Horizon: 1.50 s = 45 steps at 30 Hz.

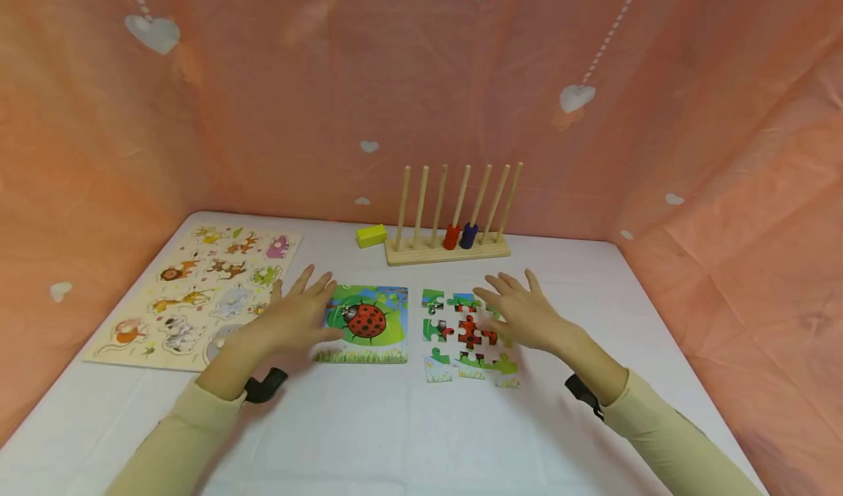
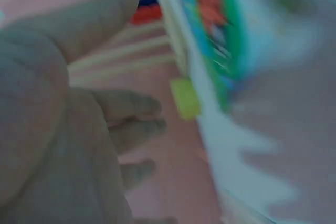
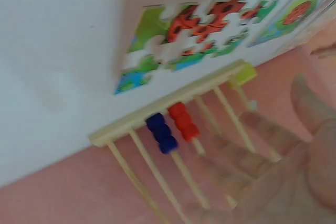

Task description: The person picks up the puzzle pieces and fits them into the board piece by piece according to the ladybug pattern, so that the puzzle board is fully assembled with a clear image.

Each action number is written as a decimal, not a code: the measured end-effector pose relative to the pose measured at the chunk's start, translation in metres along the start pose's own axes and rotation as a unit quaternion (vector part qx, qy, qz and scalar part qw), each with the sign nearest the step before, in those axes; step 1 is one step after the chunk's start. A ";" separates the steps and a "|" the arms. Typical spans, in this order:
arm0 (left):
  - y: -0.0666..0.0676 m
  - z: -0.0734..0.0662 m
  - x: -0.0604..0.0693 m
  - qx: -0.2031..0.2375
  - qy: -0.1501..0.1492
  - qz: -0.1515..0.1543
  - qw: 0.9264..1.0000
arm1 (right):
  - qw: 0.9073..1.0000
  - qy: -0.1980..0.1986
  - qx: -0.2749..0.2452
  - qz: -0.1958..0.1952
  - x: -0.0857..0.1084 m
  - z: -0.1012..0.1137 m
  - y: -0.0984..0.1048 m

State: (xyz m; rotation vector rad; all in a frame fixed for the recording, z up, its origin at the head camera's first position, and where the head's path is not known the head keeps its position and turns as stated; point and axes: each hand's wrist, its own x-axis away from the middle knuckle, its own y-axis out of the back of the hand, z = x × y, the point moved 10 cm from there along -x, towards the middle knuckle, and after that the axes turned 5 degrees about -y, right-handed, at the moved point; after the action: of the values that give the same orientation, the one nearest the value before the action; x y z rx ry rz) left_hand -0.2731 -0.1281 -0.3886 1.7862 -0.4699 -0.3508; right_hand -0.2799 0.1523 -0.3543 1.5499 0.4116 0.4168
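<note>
My left hand, fingers spread, hovers by the left edge of a square ladybug picture board and holds nothing. My right hand is also spread and bare, above the right side of loose ladybug jigsaw pieces, hiding some of them. Those pieces lie in rough rows, slightly apart, to the right of the board. In the right wrist view, the jigsaw pieces show ladybug and leaf parts, with straight fingers in front of the wooden rods. The left wrist view is blurred; the left hand has nothing in its palm.
Behind stands a wooden peg rack with tall rods, red beads on one and dark blue beads on another. A yellow block lies beside it. At left is an animal knob puzzle. Pink curtains surround the white table.
</note>
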 end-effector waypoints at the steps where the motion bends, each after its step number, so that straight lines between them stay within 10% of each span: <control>1: -0.003 0.004 0.001 0.009 -0.008 0.005 1.000 | 1.000 0.006 -0.019 0.010 -0.005 0.000 -0.004; 19: -0.029 0.025 0.009 0.079 -0.070 0.026 0.994 | 0.990 0.048 -0.103 0.078 -0.087 0.032 -0.047; 45: -0.029 0.033 0.004 0.096 -0.054 0.007 0.994 | 0.986 0.013 -0.139 0.087 -0.106 0.033 -0.058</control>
State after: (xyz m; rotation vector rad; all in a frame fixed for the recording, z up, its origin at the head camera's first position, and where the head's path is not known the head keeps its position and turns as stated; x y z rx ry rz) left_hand -0.2813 -0.1518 -0.4256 1.9567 -0.6096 -0.4048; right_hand -0.3548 0.0720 -0.4134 1.3129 0.2262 0.6047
